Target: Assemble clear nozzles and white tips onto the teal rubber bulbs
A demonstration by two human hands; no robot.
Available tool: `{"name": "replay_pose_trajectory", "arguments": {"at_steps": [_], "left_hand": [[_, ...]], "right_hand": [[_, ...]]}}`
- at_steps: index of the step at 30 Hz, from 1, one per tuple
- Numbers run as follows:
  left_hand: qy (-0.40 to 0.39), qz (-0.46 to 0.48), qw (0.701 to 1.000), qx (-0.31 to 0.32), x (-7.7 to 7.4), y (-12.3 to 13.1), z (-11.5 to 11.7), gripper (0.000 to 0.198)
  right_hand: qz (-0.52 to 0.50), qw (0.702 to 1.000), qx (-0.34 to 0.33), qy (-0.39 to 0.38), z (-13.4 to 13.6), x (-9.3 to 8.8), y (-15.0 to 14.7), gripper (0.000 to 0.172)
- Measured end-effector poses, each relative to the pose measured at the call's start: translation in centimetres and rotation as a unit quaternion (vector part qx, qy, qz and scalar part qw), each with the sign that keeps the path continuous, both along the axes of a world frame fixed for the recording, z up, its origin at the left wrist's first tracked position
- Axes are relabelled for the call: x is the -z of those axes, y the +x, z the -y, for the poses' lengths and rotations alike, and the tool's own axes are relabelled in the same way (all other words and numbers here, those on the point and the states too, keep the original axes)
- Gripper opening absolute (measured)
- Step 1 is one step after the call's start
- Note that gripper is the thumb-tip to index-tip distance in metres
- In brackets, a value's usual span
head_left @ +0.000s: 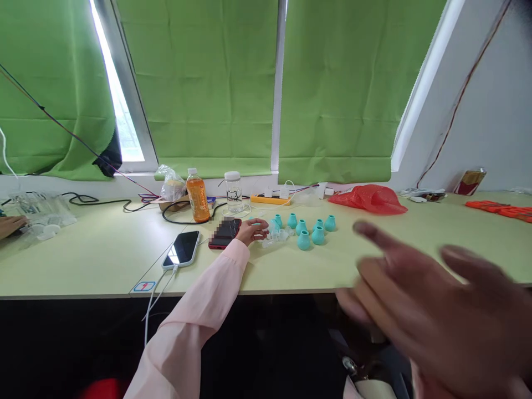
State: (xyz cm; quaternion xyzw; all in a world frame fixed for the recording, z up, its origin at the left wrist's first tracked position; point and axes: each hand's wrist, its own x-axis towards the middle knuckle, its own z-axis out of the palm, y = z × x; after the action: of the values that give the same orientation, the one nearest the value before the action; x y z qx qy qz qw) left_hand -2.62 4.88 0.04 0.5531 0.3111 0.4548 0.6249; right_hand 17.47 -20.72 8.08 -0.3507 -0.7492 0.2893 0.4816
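My left hand [251, 230], in a pink sleeve, reaches over the table with its fingers curved and apart at a small heap of clear plastic pieces [279, 235]. Whether the fingertips touch a piece is hard to make out. Several teal rubber bulbs [303, 240], round with narrow necks, stand upright just right of the heap. Another teal bulb shows partly behind the clear pieces. Large and blurred in the right foreground is my right hand [432, 299], raised near the table's front edge. Its index finger is stretched out, its thumb stands apart, and nothing shows in it.
Two phones, one dark red [224, 233] and one white-edged [182, 249] with a cable, lie left. Behind stand an orange drink bottle [198, 198], a clear jar [233, 194] and a power strip [271, 200]. A red bag [369, 198] lies right. Another person's hand [12, 225] is far left.
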Motion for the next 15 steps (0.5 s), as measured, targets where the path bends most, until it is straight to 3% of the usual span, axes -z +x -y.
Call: {"name": "replay_pose_trajectory", "arguments": {"at_steps": [1,3,5,7,9,11,15], "left_hand": [[0.009,-0.002,1.000,0.009,-0.1,0.0,0.2,0.031],[0.030,-0.003,0.999,0.027,-0.2,0.0,0.5,0.035],[0.048,-0.007,0.998,0.048,-0.4,0.1,1.0,0.043],[0.060,-0.012,0.996,0.072,-0.6,0.3,1.4,0.052],[0.063,-0.020,0.993,0.095,-0.7,0.6,1.8,0.055],[0.061,-0.029,0.992,0.107,-0.6,0.9,1.9,0.051],[0.059,-0.029,0.994,0.084,-0.3,1.2,1.7,0.051]], "right_hand": [[0.035,0.991,0.093,0.092,-2.3,-0.3,-0.7,0.038],[0.079,0.976,0.160,0.126,-7.5,0.2,-1.4,0.047],[0.249,0.911,0.304,0.128,-12.4,2.1,-1.1,0.062],[0.354,0.853,0.377,0.067,-15.9,4.6,-0.1,0.063],[0.401,0.831,0.383,0.042,-17.7,6.9,0.9,0.052],[0.405,0.831,0.379,0.044,-18.3,8.4,1.4,0.044],[0.380,0.850,0.356,0.078,-18.7,8.6,0.9,0.036]]}}
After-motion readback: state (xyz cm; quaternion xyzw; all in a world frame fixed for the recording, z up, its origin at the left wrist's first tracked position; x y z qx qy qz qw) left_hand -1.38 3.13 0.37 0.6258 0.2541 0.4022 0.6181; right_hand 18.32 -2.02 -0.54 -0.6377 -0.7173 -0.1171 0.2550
